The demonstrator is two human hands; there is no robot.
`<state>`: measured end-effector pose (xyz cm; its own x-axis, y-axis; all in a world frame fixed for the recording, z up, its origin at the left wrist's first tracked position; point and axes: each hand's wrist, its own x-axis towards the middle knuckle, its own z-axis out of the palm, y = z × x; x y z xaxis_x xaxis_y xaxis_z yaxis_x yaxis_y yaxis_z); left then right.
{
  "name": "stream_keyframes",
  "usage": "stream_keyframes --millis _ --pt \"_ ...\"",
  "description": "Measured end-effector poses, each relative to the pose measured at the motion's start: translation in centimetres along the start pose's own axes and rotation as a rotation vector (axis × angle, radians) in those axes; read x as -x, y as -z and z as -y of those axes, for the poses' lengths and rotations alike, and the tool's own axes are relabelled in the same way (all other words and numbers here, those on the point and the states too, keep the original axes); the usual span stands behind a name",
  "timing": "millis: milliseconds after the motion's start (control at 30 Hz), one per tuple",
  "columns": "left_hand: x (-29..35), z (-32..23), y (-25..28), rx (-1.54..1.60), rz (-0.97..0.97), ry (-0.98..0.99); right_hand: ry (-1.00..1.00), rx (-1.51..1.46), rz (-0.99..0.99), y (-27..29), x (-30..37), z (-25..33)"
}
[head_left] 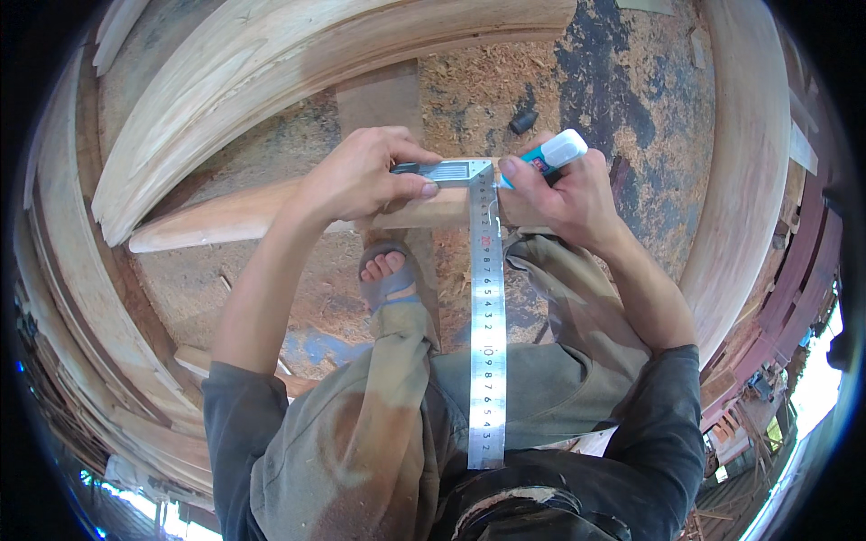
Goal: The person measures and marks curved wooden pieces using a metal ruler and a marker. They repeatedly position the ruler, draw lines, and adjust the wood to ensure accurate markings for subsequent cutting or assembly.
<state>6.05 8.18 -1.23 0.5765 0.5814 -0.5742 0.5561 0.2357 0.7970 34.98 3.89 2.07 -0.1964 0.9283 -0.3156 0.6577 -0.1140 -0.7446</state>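
My left hand (365, 176) pinches the metal stock of a try square (451, 171) between thumb and fingers. Its long ruled blade (487, 298) points back toward my body over my lap. A wooden piece (244, 214) with a tapered left end lies crosswise under the square. In my right hand (573, 194) is a white and blue correction pen (557, 153), closed in the fingers. The pen's narrow end is at the blade's edge, near the corner of the square, on the wood. My right fingers partly hide the wood's right end.
A large curved timber (298, 59) spans the far left, and another curved timber (744, 162) stands along the right. Long boards (86, 243) line the left side. Sawdust covers the dark floor (622, 81), where a small black cylinder (522, 122) lies. My bare foot (386, 270) is below the wood.
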Motion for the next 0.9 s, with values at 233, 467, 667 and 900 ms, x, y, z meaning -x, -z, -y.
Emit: stream_keyframes --millis 233,467,667,900 --pt "-0.1 0.5 -0.1 -0.031 -0.015 -0.076 0.047 0.033 0.020 0.0 0.3 -0.4" --pt "0.1 0.0 -0.1 -0.072 -0.031 -0.053 0.123 -0.039 0.012 0.1 0.3 -0.5" --pt "-0.1 0.6 -0.1 -0.065 -0.026 -0.088 0.193 -0.030 0.001 0.0 1.2 -0.2" --pt "0.1 1.1 -0.4 -0.088 -0.046 -0.120 0.220 0.072 0.070 0.6 1.5 0.2"
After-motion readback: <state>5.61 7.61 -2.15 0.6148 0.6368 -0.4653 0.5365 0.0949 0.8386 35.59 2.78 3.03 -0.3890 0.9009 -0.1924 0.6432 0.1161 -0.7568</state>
